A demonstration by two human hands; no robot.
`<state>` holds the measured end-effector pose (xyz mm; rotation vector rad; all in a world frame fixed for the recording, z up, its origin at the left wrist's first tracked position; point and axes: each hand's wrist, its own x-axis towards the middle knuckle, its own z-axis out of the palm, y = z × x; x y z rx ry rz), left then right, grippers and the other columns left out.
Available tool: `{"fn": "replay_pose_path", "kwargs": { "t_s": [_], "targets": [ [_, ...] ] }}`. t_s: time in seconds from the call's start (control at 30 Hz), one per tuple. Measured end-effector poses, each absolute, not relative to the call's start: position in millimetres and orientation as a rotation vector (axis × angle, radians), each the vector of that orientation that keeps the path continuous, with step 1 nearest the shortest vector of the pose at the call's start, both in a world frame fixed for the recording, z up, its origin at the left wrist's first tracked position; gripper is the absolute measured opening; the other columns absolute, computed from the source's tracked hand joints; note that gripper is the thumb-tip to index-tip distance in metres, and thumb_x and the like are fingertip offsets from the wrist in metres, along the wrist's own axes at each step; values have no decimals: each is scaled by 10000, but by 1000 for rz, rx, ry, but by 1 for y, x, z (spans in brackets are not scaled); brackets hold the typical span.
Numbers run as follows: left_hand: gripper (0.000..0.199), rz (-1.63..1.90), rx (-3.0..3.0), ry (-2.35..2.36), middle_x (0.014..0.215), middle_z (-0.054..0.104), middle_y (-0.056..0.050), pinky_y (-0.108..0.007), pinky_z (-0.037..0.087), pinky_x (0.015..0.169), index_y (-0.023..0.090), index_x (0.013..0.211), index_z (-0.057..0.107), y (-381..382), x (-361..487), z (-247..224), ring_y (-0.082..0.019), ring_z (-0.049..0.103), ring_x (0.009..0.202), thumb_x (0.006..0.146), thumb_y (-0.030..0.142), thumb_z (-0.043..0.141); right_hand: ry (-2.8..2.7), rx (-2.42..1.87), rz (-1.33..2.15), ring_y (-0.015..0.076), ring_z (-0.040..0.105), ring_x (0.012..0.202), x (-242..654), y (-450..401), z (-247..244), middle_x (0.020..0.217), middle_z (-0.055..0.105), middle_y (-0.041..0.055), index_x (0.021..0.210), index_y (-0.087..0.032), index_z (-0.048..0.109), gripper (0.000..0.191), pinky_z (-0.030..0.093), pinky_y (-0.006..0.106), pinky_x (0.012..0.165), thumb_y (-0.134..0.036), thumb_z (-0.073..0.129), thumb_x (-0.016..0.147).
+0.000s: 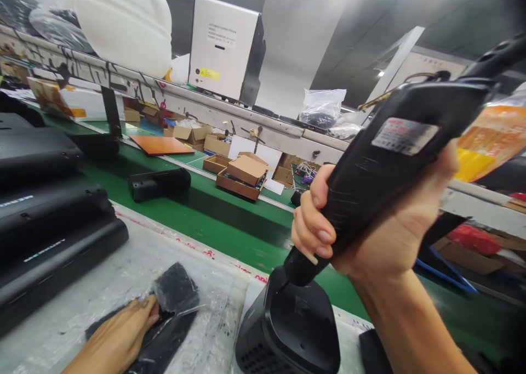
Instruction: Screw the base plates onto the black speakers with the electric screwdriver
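Note:
My right hand (382, 226) is wrapped round a black electric screwdriver (365, 171), tilted with its tip down. That tip meets the top face of a black speaker-like housing (304, 324), near the rim, and the housing has a perforated side. At the lower left, my left hand (123, 330) rests on a black sheet or pouch (176, 297) covered in clear plastic. Its fingers are curled together against the dark material, and whatever they pinch is hidden.
Black housings with white lettering (61, 248) line the left side of the bench. Beyond runs a green conveyor (213, 226) bearing a black cylindrical part (160, 185). Small cardboard boxes (242, 176) and an orange board (162, 145) stand farther back. A grey-white machine (224, 45) sits on the shelf.

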<state>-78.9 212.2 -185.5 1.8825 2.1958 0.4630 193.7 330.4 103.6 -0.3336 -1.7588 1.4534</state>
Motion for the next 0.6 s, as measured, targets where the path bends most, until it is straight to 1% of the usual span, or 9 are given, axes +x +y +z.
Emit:
{"fn": "replay_pose_path", "kwargs": {
  "t_s": [0.07, 0.13, 0.2, 0.27, 0.33, 0.43, 0.5, 0.53, 0.6],
  "targets": [
    [395, 584, 1850, 2174, 752, 746, -89, -306, 558, 657, 222, 809, 619, 211, -81, -180, -256, 742, 733, 954, 328, 267, -1712, -325, 1442, 130, 294, 283, 191, 329, 100, 413, 295, -20, 645, -152, 387, 889, 310, 266, 286, -1041, 390, 668],
    [376, 737, 1767, 2203, 696, 738, -55, -295, 539, 602, 214, 940, 655, 212, -82, -169, -246, 729, 654, 950, 365, 311, -1674, -307, 1476, 135, 335, 306, 191, 328, 97, 434, 337, -14, 659, -150, 419, 853, 333, 263, 304, -1002, 453, 680],
    [390, 963, 1691, 2178, 744, 769, -35, -283, 546, 634, 218, 1067, 693, 215, -77, -150, -236, 741, 673, 936, 442, 402, -1640, -297, 1534, 139, 392, 350, 191, 327, 98, 468, 395, -7, 703, -152, 486, 810, 363, 259, 341, -961, 516, 675],
    [337, 1204, 1699, 2002, 852, 798, -9, -254, 549, 708, 258, 1039, 748, 220, -63, -124, -210, 754, 759, 914, 477, 525, -1665, -290, 1568, 143, 435, 392, 192, 323, 103, 496, 449, 1, 771, -158, 557, 778, 395, 262, 381, -930, 550, 674],
    [208, 1390, 1770, 1717, 852, 792, 27, -217, 531, 742, 278, 847, 780, 227, -39, -95, -166, 735, 774, 900, 418, 637, -1704, -260, 1520, 147, 435, 396, 194, 317, 111, 491, 453, 0, 798, -161, 588, 755, 393, 267, 383, -905, 589, 674],
    [169, 1613, 1861, 1359, 725, 737, 43, -206, 508, 727, 241, 695, 740, 241, 4, -58, -136, 663, 729, 839, 320, 780, -1749, -179, 1358, 136, 439, 407, 200, 307, 125, 500, 429, -17, 848, -170, 599, 665, 405, 264, 378, -827, 632, 751],
    [123, 1676, 1910, 1217, 723, 733, 34, -209, 502, 715, 225, 725, 749, 250, 28, -41, -139, 627, 748, 832, 253, 801, -1794, -83, 1295, 108, 474, 446, 205, 300, 131, 544, 435, -28, 931, -181, 605, 565, 443, 235, 403, -732, 655, 818],
    [86, 1672, 1937, 1159, 737, 738, 28, -207, 500, 703, 218, 770, 761, 253, 37, -36, -139, 614, 753, 853, 205, 777, -1818, -44, 1286, 97, 486, 461, 208, 298, 133, 566, 444, -32, 965, -185, 604, 539, 456, 223, 412, -703, 667, 828],
    [128, 1613, 2012, 1032, 785, 748, 9, -204, 499, 698, 196, 864, 770, 256, 49, -31, -138, 601, 770, 907, 107, 687, -1854, -35, 1243, 94, 478, 454, 213, 294, 134, 576, 449, -35, 969, -184, 600, 542, 439, 224, 389, -699, 681, 818]
  ]
}}
